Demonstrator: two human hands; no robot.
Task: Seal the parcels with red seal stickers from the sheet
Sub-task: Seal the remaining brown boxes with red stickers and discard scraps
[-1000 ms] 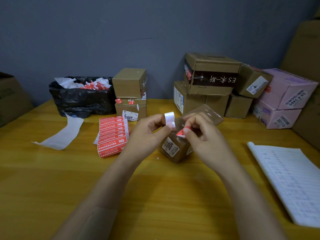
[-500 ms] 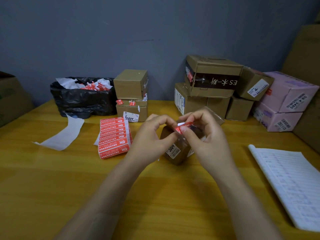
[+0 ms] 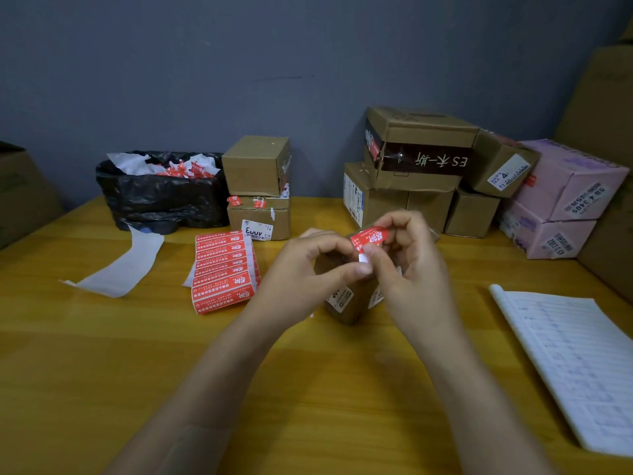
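A red seal sticker [image 3: 371, 236] is held up over a small brown parcel [image 3: 344, 303] on the table [image 3: 308, 389]. It is pinched at its upper end by the curled fingers of the right hand [image 3: 411, 269]. A white tab [image 3: 363, 258] at its lower end is nipped between thumb and forefinger of the left hand [image 3: 308, 269]; whether that tab is backing or bare sticker cannot be told.

A second ago a curl of white backing stood in the left fingers and only a sliver of red was seen. Now the printed face is turned to the camera — the peel is judged all but finished, with the pressing onto the parcel not yet done.

The sticker's long axis is laid across the view, rising from lower left to upper right, its white end pointed at the left thumb. The sticker sheet [image 3: 222, 272] lies to the left of the hands.
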